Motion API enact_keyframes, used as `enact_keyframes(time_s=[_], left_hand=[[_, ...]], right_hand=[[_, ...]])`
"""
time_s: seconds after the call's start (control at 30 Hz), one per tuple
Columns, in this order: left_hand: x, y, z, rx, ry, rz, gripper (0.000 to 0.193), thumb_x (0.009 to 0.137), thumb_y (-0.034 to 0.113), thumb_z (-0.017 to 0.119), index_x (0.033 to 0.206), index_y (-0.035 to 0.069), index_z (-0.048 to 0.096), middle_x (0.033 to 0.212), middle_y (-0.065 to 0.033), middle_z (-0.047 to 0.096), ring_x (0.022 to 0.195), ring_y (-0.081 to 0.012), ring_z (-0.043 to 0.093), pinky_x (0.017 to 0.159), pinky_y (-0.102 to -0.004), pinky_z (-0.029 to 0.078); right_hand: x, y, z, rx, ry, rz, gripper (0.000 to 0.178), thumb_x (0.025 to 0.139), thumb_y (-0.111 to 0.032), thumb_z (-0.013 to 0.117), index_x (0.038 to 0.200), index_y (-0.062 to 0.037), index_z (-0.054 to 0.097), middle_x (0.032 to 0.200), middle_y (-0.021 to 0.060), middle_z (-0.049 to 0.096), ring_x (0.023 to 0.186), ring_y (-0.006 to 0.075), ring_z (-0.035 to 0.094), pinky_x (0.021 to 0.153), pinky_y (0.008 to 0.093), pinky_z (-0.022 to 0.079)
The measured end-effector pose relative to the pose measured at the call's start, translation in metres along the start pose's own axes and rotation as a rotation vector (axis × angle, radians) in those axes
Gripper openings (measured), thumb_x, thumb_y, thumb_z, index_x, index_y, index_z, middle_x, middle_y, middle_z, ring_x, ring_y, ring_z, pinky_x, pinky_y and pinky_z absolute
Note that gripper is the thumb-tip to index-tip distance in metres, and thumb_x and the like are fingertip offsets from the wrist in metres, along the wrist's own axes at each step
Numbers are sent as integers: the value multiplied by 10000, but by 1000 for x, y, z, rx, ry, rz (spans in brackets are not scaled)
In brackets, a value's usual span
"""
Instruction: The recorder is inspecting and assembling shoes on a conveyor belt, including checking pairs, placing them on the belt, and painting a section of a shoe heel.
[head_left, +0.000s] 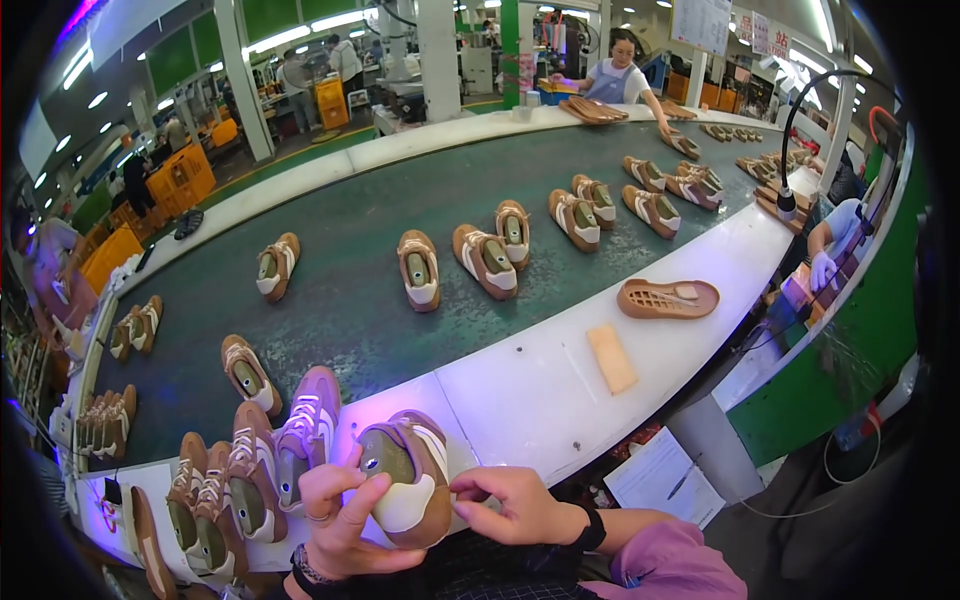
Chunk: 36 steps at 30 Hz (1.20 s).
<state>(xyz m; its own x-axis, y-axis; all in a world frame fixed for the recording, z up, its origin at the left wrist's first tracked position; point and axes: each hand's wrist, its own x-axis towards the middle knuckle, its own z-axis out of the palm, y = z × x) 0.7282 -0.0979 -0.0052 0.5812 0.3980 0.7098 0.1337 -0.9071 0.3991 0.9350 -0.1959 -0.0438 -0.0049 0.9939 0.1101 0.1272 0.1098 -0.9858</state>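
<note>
A brown sneaker (408,505) with a white heel patch and an olive shoe last inside is tilted, heel toward me, at the belt's near edge. My left hand (345,530) grips it by the heel and collar from the left. At its right side, my right hand (525,508) is closed in a pinch close to the lower heel edge; whatever its fingertips hold is too small to make out. Left of my left hand stand several similar sneakers (250,470), one of them under purple light (312,415).
On the white ledge (500,420) lie a loose brown sole (668,298) and a tan block (611,358). Pairs of sneakers (485,262) are spread over the green conveyor belt (350,230). Across it a person (615,80) reaches to a shoe. A gloved hand (822,270) shows at right.
</note>
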Motion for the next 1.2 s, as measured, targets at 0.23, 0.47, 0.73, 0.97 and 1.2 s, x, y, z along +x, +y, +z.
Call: enact_keyframes(time_s=[0.23,0.47,0.73,0.97,1.2], left_hand=[[-4,3,-2,6,-130,79,724,503,232,845,1160,68,587,958,-60,426,870,-218,473,923,-406,488],[-11,3,-3,24,-115,81,721,532,217,839,1172,21,570,967,-63,463,840,-210,519,694,-313,463],[14,6,-13,59,-122,107,758,519,213,840,1190,-1,559,952,-67,497,767,-213,539,628,-307,447],[27,-6,-13,69,-126,126,824,495,277,817,1207,-36,546,941,-84,508,786,-213,540,672,-309,452],[47,-4,-12,80,-96,105,794,499,239,808,1200,-32,555,935,-82,502,765,-227,552,659,-317,468]], right_hand=[[17,-34,-1,-466,-13,-584,801,669,-125,726,1352,30,337,1361,233,334,1226,388,408,989,423,389],[26,-17,3,-385,-165,-749,805,690,-75,733,1371,52,324,1324,249,382,1198,387,446,1013,455,371],[36,-36,-4,-372,-163,-779,834,637,-18,716,1352,93,300,1267,249,384,1138,408,459,970,430,400],[48,-47,-12,-438,-161,-760,900,574,-25,737,1347,104,296,1269,247,366,1133,429,454,967,436,404],[55,-49,-17,-480,-123,-728,919,566,-56,752,1351,93,298,1260,255,367,1132,447,449,967,460,402]])
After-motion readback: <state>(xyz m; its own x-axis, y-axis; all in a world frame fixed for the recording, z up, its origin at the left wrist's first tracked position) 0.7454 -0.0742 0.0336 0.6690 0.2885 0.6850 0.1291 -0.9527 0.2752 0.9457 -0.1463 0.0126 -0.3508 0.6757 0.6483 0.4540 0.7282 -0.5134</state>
